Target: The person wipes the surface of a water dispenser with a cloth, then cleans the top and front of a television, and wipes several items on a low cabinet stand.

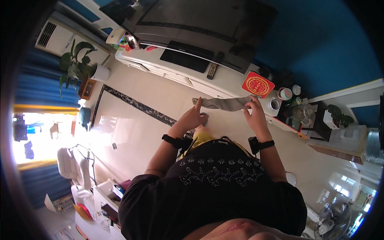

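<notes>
A grey-beige cloth (pixel 223 103) is stretched sideways in front of me, twisted into a loose strip. My left hand (pixel 193 117) grips its left end, with the index finger laid along the cloth. The other end is pinched between the thumb and fingers of my right hand (pixel 254 109). Beyond the cloth runs a white TV cabinet (pixel 198 82). On it lie a black remote control (pixel 212 70) and a red box or tin (pixel 258 84) with a gold pattern, just past my right hand. A white mug (pixel 274 104) stands to the right of that hand.
A large television (pixel 204 27) stands on the cabinet. At the right are jars, a glass pitcher (pixel 303 112) and a potted plant (pixel 331 119). Another plant in a white pot (pixel 100 73) stands at the left. A chair (pixel 70 165) is lower left, an electric fan (pixel 327 223) lower right.
</notes>
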`<control>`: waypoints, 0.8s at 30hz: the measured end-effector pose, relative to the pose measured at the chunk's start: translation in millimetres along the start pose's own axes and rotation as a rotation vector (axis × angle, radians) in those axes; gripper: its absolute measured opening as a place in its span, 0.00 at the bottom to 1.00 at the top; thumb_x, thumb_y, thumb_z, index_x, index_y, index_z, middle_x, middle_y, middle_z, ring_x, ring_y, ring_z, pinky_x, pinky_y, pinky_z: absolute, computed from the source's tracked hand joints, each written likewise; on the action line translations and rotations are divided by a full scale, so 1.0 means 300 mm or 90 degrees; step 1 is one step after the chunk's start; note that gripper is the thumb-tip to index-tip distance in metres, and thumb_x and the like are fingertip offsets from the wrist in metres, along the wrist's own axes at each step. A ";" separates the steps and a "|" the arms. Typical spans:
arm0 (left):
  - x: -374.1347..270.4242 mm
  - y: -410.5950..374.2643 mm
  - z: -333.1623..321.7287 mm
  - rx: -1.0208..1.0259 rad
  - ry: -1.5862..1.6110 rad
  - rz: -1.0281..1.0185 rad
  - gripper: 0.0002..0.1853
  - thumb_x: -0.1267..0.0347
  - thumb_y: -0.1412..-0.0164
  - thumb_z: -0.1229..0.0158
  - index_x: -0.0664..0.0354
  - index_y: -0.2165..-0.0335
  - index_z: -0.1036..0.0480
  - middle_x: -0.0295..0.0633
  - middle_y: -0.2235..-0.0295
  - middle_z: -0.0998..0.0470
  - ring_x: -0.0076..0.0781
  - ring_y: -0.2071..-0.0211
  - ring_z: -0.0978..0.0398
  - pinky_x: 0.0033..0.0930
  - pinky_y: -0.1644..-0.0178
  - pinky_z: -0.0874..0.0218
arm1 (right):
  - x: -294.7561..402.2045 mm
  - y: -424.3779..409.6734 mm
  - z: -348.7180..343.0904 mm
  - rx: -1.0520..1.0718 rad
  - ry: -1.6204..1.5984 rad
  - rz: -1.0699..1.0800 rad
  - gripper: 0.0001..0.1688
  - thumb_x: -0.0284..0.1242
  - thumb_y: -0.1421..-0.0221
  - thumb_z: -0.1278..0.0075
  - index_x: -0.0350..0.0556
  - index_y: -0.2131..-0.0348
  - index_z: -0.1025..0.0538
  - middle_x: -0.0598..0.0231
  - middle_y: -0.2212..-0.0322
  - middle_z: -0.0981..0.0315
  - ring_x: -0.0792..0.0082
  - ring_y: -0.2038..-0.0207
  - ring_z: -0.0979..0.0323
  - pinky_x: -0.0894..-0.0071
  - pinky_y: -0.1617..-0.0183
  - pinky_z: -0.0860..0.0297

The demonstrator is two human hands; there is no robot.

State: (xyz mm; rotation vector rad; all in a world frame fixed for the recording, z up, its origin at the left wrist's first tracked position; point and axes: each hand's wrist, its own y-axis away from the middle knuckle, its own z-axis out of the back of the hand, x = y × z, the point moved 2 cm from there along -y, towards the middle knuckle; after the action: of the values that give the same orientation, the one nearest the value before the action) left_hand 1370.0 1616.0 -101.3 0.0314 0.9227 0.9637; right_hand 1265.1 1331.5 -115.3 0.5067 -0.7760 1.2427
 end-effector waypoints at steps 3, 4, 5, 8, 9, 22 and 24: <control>0.076 -0.047 0.117 0.002 -0.023 -0.038 0.49 0.57 0.37 0.43 0.72 0.33 0.62 0.74 0.46 0.33 0.64 0.41 0.35 0.44 0.38 0.41 | 0.054 -0.086 -0.101 -0.022 0.007 -0.002 0.09 0.24 0.47 0.43 0.44 0.64 0.25 0.50 0.41 0.36 0.47 0.44 0.31 0.58 0.45 0.31; 0.102 -0.071 0.167 -0.013 -0.018 -0.057 0.49 0.59 0.38 0.43 0.70 0.33 0.62 0.74 0.46 0.32 0.65 0.43 0.33 0.46 0.39 0.40 | 0.090 -0.122 -0.139 -0.027 0.005 0.001 0.09 0.24 0.47 0.43 0.44 0.64 0.25 0.50 0.41 0.36 0.47 0.45 0.31 0.58 0.46 0.30; 0.128 -0.087 0.214 -0.018 -0.026 -0.068 0.49 0.59 0.38 0.42 0.69 0.33 0.62 0.74 0.46 0.32 0.65 0.43 0.33 0.47 0.40 0.39 | 0.129 -0.156 -0.178 -0.033 0.002 0.003 0.09 0.25 0.47 0.43 0.44 0.64 0.25 0.51 0.41 0.36 0.47 0.45 0.30 0.58 0.46 0.30; 0.197 -0.138 0.363 -0.065 -0.052 -0.111 0.47 0.63 0.40 0.40 0.67 0.33 0.59 0.69 0.48 0.29 0.61 0.46 0.29 0.48 0.43 0.36 | 0.248 -0.260 -0.262 -0.029 -0.010 -0.016 0.09 0.23 0.48 0.43 0.41 0.65 0.26 0.49 0.42 0.35 0.46 0.45 0.31 0.60 0.44 0.32; 0.223 -0.158 0.411 -0.091 -0.062 -0.110 0.47 0.62 0.41 0.40 0.67 0.33 0.58 0.69 0.48 0.29 0.62 0.47 0.29 0.49 0.44 0.35 | 0.289 -0.288 -0.271 -0.041 -0.019 -0.014 0.09 0.23 0.47 0.43 0.41 0.64 0.26 0.49 0.42 0.35 0.46 0.45 0.31 0.59 0.44 0.32; -0.238 -0.389 0.962 -0.273 0.384 -0.320 0.11 0.68 0.40 0.39 0.61 0.60 0.22 0.36 0.80 0.20 0.20 0.79 0.24 0.26 0.72 0.34 | 0.670 -0.508 0.209 -0.574 0.049 0.136 0.08 0.20 0.43 0.44 0.40 0.62 0.26 0.59 0.62 0.26 0.66 0.59 0.27 0.71 0.53 0.31; -0.323 -0.413 0.982 -0.145 0.510 -0.367 0.13 0.71 0.35 0.43 0.65 0.54 0.27 0.37 0.74 0.18 0.21 0.75 0.23 0.24 0.69 0.33 | 0.703 -0.538 0.276 -0.644 0.029 0.132 0.08 0.21 0.42 0.44 0.40 0.61 0.25 0.60 0.61 0.26 0.68 0.58 0.28 0.70 0.52 0.31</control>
State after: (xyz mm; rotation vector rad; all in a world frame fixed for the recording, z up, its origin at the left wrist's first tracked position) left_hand 1634.6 1578.2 98.9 -0.8248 1.4349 0.5146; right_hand 1426.7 1364.3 108.9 -0.4337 -1.3073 0.8835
